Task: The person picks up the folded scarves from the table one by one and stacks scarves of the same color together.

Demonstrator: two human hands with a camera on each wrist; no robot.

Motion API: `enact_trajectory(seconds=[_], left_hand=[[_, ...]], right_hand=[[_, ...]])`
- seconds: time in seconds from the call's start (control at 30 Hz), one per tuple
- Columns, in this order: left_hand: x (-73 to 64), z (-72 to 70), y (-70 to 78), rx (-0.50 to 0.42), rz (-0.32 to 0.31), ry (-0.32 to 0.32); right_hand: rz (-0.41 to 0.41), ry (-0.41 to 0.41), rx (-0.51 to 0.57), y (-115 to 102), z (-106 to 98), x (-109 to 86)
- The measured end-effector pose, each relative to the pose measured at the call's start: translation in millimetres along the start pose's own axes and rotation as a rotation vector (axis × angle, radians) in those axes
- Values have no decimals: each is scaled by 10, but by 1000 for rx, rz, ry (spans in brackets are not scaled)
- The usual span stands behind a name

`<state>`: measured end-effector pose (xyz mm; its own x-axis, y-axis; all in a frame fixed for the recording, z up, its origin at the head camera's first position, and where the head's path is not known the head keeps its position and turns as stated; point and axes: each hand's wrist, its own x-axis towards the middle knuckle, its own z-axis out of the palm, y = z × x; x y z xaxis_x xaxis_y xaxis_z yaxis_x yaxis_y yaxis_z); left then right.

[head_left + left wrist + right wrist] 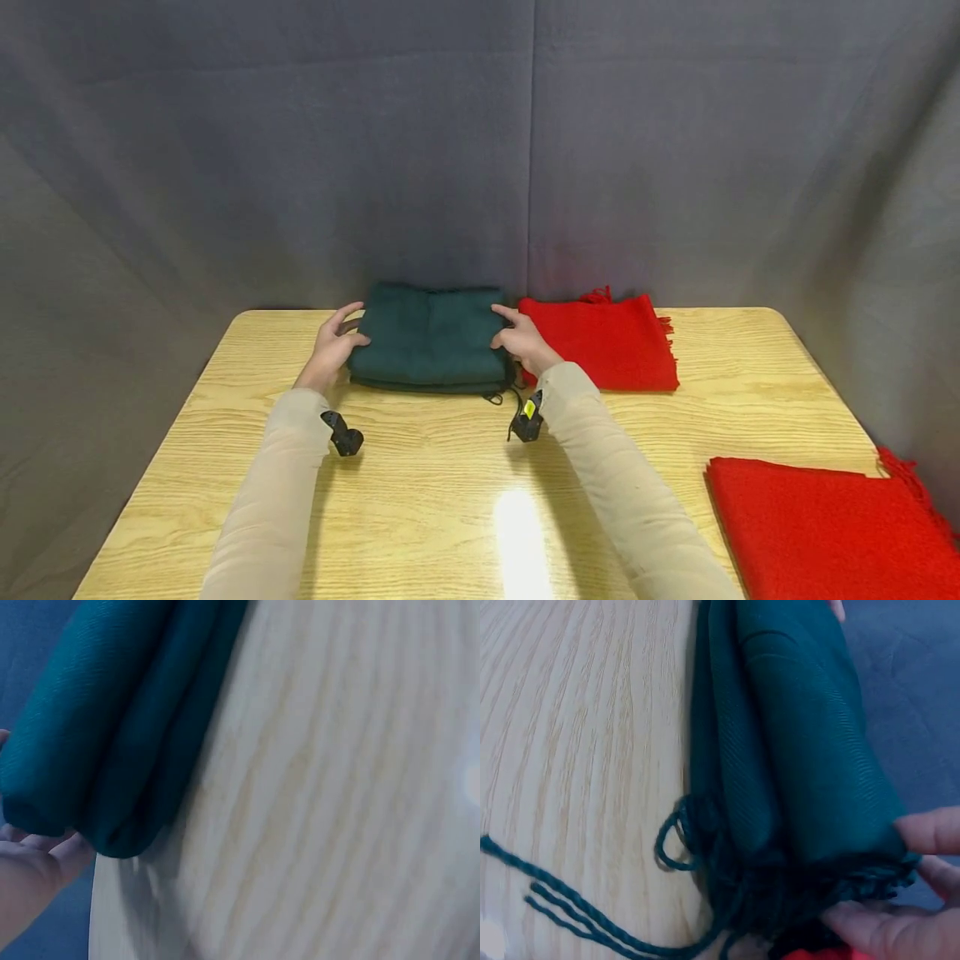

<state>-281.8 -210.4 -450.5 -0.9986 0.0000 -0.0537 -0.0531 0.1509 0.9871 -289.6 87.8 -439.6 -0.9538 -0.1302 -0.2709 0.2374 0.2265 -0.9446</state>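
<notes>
A dark green folded scarf [429, 337] lies at the back of the table, in thick layers with fringe at its right end. My left hand [330, 346] holds its left end, thumb at the edge and fingers bent round the side. In the left wrist view that hand [34, 874] is partly hidden behind the folds. My right hand [525, 340] grips the other end, index finger and thumb over the edge. The right wrist view shows the right hand [919, 900] at the fringed end, where dark green cords [592, 930] trail onto the wood.
Just right of the green scarf lies a folded red scarf [600, 343] with fringe. Another red folded cloth [832, 529] is at the near right corner. A grey curtain [450, 167] stands behind the wooden table [420, 500].
</notes>
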Motion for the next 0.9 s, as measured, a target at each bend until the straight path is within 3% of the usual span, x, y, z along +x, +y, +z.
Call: enact_trajectory(seconds=[0.17, 0.4, 0.5, 0.7, 0.77, 0.9], left_hand=[[-49, 1, -42, 9, -29, 22], [-163, -20, 79, 194, 15, 53], [-210, -24, 153, 234, 64, 84], [-311, 23, 227, 367, 251, 160], [-364, 51, 243, 370, 306, 182], [-501, 106, 280, 322, 355, 191]], right_hand=[[6, 66, 4, -52, -49, -49], [-21, 88, 54, -183, -138, -201], [-43, 83, 55, -234, -176, -262], [-60, 104, -3, -286, -225, -383], [-70, 103, -26, -284, -229, -423], [-100, 90, -47, -276, -238, -499]])
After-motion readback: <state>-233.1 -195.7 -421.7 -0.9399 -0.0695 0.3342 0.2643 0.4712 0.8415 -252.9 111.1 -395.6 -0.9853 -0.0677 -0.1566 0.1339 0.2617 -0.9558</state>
